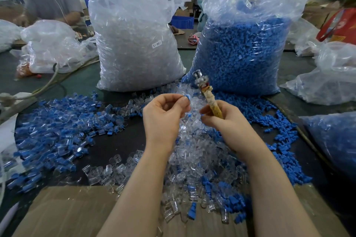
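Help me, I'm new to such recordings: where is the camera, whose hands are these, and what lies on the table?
There is no machine here. One camera sits on a person's head and looks down at their own two bare hands. The left hand pinches a small clear plastic piece with a blue cap. The right hand grips a slim tool with a tape-wrapped handle and metal head. On the dark table lie a heap of loose clear plastic shells, clear-and-blue joined pieces at the left and small blue plastic plugs at the right. Behind stand a big plastic bag of clear parts and a big plastic bag of blue parts.
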### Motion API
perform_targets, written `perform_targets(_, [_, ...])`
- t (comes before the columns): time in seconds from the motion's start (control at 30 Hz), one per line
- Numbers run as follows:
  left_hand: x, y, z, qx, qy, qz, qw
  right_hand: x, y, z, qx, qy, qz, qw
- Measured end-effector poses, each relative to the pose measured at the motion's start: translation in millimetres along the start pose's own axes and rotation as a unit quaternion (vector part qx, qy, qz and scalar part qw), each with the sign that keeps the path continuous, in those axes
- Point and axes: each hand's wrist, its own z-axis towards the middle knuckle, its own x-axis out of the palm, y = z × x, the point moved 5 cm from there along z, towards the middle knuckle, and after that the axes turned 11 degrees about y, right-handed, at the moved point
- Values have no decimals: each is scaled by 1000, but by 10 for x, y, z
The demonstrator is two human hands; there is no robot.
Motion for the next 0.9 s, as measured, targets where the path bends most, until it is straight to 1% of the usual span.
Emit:
perform_targets(0.1, [-50,-15,14,1,-1,-35,999,-3,-35,-17,22,33,-50,998])
perform_targets(0.23, [-96,-30,33,12,-5,-51,999,62,-51,-3,31,78,-90,992])
perform_targets(0.5, [-117,-41,42,21,7,-60,998,85,-17,-17,32,104,-112,988])
perform_targets(0.57, [-121,-46,40,21,12,-61,998,91,-17,-17,28,105,-132,985])
perform_targets(0.7, [-132,-54,41,24,18,-58,998,103,1,0,24,82,-172,981])
perform_targets(0.9, [-150,-54,40,19,14,-56,998,127,4,6,14,66,-182,981])
